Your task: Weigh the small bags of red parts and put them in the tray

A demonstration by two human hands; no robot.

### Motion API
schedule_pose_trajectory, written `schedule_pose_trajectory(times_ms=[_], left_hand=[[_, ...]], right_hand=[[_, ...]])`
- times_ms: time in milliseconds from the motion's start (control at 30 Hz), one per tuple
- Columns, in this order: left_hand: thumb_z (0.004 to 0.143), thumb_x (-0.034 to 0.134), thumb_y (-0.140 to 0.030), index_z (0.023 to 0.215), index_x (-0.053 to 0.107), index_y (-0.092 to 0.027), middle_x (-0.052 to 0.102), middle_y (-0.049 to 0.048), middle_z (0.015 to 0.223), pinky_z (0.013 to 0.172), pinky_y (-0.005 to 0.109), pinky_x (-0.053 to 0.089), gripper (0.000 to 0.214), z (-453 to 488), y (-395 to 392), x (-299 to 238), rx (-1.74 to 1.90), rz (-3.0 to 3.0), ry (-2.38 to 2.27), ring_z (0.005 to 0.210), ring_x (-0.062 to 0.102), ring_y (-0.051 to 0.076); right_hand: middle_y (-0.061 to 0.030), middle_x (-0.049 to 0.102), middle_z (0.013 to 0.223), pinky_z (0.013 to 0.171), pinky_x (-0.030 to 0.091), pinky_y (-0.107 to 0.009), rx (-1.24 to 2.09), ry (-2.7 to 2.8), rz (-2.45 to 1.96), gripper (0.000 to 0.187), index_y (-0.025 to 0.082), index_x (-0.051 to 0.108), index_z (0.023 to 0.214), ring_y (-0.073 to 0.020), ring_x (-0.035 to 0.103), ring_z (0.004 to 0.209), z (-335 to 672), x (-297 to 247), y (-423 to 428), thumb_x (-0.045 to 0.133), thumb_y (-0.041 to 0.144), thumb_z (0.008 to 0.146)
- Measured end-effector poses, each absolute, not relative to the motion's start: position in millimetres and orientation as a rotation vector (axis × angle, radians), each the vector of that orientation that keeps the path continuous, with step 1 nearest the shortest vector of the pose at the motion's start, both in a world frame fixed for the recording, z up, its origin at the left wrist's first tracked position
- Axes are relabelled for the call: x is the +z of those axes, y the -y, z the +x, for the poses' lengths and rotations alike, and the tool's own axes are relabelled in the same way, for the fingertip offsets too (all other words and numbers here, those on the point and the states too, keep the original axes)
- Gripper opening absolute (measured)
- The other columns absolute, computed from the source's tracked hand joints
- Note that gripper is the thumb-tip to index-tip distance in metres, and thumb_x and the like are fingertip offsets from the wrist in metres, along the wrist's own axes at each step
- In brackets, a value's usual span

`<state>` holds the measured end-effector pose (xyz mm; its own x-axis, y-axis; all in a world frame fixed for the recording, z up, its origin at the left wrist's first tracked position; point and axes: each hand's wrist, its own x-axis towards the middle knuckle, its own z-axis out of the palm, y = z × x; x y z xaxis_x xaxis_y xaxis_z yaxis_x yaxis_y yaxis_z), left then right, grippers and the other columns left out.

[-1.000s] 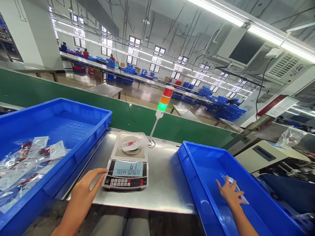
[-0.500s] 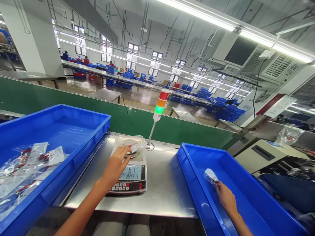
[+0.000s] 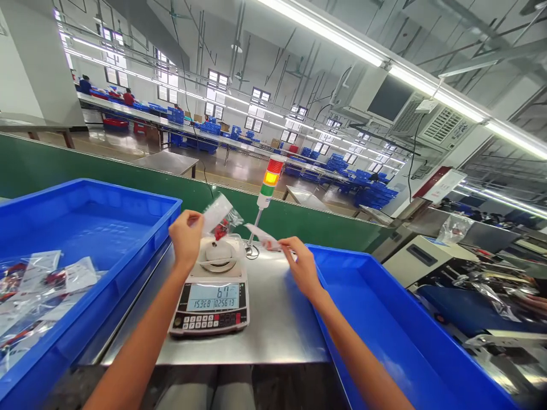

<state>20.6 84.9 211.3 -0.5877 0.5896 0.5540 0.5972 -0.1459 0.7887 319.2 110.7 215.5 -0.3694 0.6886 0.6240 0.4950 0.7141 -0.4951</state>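
My left hand (image 3: 187, 239) is raised at the left of the counting scale (image 3: 213, 296), its fingers pinching a clear plastic packet (image 3: 220, 219) with a white card and red pieces inside. The packet hangs tilted above the scale's round pan (image 3: 219, 257). On the right, my right hand (image 3: 302, 266) pinches the corner of another packet (image 3: 262, 236), pale and smeared by motion, that points left toward the pan. The scale's lit display (image 3: 213, 297) shows digits. Behind it stands a signal tower (image 3: 270, 177) with its orange section glowing.
A blue tray (image 3: 171, 219) at the left contains several bagged packets (image 3: 55, 279). Another blue tray (image 3: 363, 259) flanks the steel table (image 3: 282, 324) on the right. A green partition (image 3: 128, 171) runs behind. Machinery (image 3: 461, 279) and part of another person's hand are at far right.
My right hand has come left and up out of the right tray with a packet. My left hand has lifted a packet off the pan. The tower's light went from green to orange; the display digits changed.
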Motion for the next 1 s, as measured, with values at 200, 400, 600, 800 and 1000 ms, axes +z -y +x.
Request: schedule_pose_trajectory(times_ms=[200,400,600,800,1000], left_hand=[[0.086,0.054,-0.036,0.091,0.064,-0.017,0.069,0.0068,0.094,0.095,0.044,0.052,0.022,-67,-27,254,-1.785,-0.958,2.001,0.094,0.068,0.027],[0.089,0.040,-0.042,0.094,0.063,-0.017,0.067,0.0109,0.111,0.104,0.061,0.045,0.034,-112,29,214,-1.416,-0.898,2.175,0.122,0.058,0.040],[0.092,0.038,-0.041,0.104,0.065,-0.017,0.069,0.0145,0.112,0.106,0.053,0.048,0.038,-87,-10,149,-1.402,-1.290,2.153,0.113,0.063,0.034],[0.087,0.031,-0.029,0.101,0.066,-0.016,0.072,0.0156,0.111,0.101,0.043,0.054,0.040,-65,-79,53,-1.310,-1.699,2.217,0.107,0.068,0.027],[0.089,0.031,-0.034,0.117,0.063,-0.008,0.060,0.0227,0.136,0.117,0.051,0.042,0.050,-75,-96,-11,-1.139,-1.767,2.263,0.133,0.054,0.033]], right_hand=[[-0.0086,0.069,0.105,0.089,0.050,-0.038,0.100,2.477,-0.717,0.024,0.022,0.069,0.104,-0.0240,0.060,0.100,213,180,-138,0.046,0.017,0.104],[-0.0087,0.068,0.118,0.100,0.048,-0.042,0.217,2.352,-0.659,0.022,0.023,0.067,0.113,-0.0246,0.058,0.114,225,160,-141,0.046,0.024,0.104],[-0.0126,0.067,0.119,0.105,0.046,-0.047,0.218,2.130,-1.181,0.031,0.018,0.064,0.115,-0.0280,0.058,0.116,295,98,-180,0.038,0.028,0.100],[-0.0222,0.062,0.132,0.111,0.041,-0.055,0.197,2.053,-1.527,0.043,0.009,0.059,0.125,-0.0346,0.054,0.128,347,8,-184,0.044,0.029,0.089],[-0.0214,0.054,0.147,0.122,0.027,-0.050,0.143,2.024,-1.643,0.057,0.004,0.054,0.138,-0.0337,0.042,0.142,359,-26,-179,0.036,0.038,0.096]])
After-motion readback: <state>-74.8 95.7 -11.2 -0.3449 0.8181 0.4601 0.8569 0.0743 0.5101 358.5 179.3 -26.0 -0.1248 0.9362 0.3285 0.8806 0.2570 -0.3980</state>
